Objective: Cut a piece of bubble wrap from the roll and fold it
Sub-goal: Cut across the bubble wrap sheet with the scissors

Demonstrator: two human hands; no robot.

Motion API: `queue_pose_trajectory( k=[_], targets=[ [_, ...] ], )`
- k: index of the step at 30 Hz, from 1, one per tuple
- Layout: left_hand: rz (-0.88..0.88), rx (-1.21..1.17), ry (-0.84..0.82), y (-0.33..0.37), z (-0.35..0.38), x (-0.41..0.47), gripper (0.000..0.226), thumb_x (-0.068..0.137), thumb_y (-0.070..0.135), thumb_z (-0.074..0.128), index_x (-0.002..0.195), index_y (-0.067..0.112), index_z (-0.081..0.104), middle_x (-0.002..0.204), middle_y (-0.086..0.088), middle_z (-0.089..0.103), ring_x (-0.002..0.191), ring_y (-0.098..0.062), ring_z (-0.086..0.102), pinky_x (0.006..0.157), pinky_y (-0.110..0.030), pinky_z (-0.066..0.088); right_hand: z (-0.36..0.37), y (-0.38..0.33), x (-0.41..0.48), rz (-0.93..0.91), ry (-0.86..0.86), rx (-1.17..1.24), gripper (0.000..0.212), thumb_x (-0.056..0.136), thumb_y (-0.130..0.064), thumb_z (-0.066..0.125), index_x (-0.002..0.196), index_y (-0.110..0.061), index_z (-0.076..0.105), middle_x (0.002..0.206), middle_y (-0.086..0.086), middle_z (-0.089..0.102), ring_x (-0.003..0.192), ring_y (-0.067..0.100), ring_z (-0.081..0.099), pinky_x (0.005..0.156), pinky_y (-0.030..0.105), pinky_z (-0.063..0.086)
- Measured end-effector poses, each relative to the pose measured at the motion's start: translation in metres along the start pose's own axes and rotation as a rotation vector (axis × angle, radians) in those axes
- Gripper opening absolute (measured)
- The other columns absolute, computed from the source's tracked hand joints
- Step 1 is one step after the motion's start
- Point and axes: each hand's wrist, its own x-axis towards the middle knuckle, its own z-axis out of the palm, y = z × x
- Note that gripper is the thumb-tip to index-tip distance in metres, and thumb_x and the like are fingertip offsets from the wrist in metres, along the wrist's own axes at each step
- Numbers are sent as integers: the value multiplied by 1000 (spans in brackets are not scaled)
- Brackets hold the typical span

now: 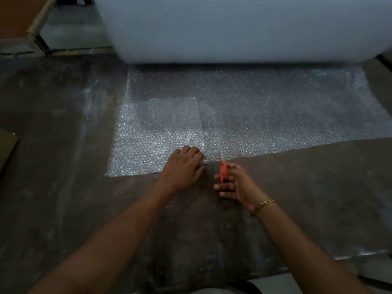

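Observation:
A large white roll of bubble wrap [244, 28] lies across the back of the floor. From it a clear sheet of bubble wrap [265, 107] is spread flat toward me. My left hand [183, 166] presses down on the sheet's near edge, fingers curled on the wrap. My right hand [235, 181] grips red-handled scissors [222, 168], whose blades point away from me into the sheet's near edge, just right of my left hand. A straight line runs up the sheet from the blades. A gold bracelet circles my right wrist.
The dark, scuffed floor [63, 145] surrounds the sheet. Brown cardboard [8, 145] pokes in at the left edge. A wooden frame and boards [38, 24] stand at the back left.

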Motion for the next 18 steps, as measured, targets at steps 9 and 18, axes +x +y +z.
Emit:
queue_pose_trajectory(
  k=[9,18],
  targets=[
    [0,-11,39,0,5,5,14,97,22,53,97,14,64,102,-3,62,87,-24,58,68,-40,50,3,14,-14,46,-54,-50,13,104,-20,47,116,-21,52,94,7,74,69,20,73,50,29,57],
    [-26,-106,8,1,0,1,23,95,32,53,112,19,61,113,0,62,100,-23,58,83,-40,48,15,10,-14,122,-53,-74,14,106,-27,41,113,-21,51,96,8,73,66,16,72,48,24,55]
  ],
)
